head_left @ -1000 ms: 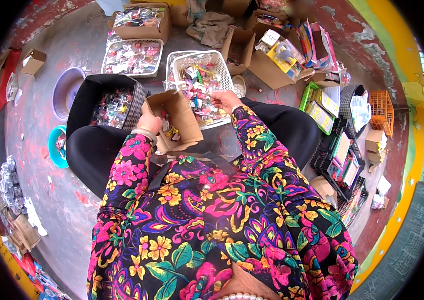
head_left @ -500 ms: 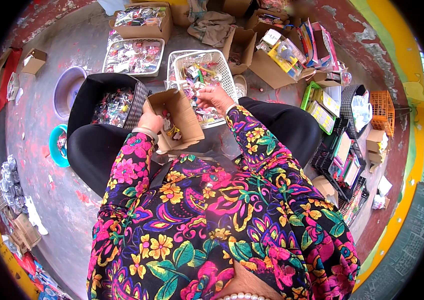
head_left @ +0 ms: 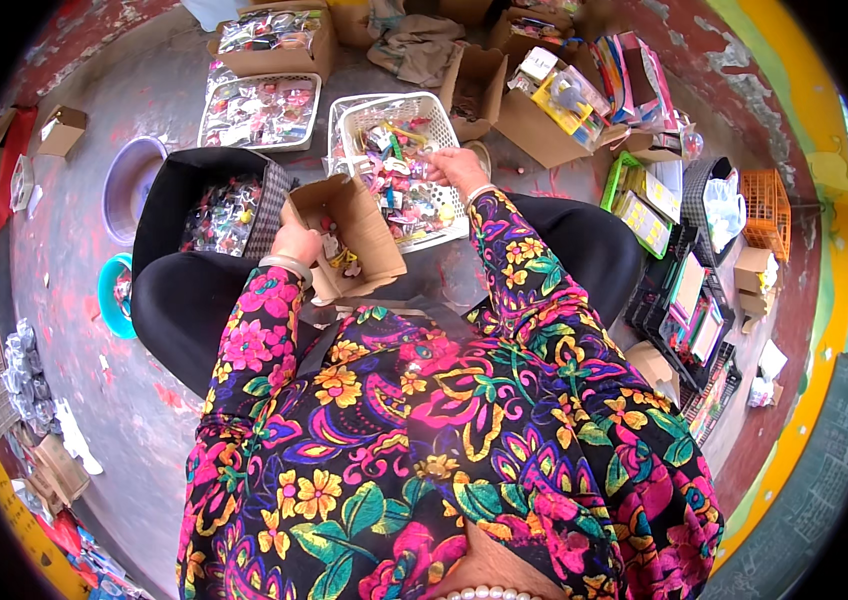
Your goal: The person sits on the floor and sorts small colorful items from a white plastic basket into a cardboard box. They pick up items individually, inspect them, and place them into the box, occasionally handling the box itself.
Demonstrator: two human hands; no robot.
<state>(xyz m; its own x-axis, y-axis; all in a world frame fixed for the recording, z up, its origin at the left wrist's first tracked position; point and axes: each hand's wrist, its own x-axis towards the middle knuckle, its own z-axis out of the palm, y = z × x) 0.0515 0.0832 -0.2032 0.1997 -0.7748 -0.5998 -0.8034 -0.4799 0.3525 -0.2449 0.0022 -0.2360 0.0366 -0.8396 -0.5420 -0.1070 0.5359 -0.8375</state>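
Tilted toward me, an open cardboard box has a few small items at its bottom, one of them yellow. My left hand grips its left wall, fingers wrapped over the edge. Beyond the box stands a white plastic basket, filled with small colourful trinkets. Over the basket's right side is my right hand, its fingers bent together and pointing at the trinkets. Whether anything sits between those fingertips is too small to tell.
Left of the box, a black checked fabric bin holds many small pieces. Another white basket of packets stands farther back. A purple basin and a turquoise basin lie left. Cardboard boxes and an orange crate line the right.
My right hand has moved right and away from me, from beside the cardboard box to the basket's right side. My left hand still holds the box.
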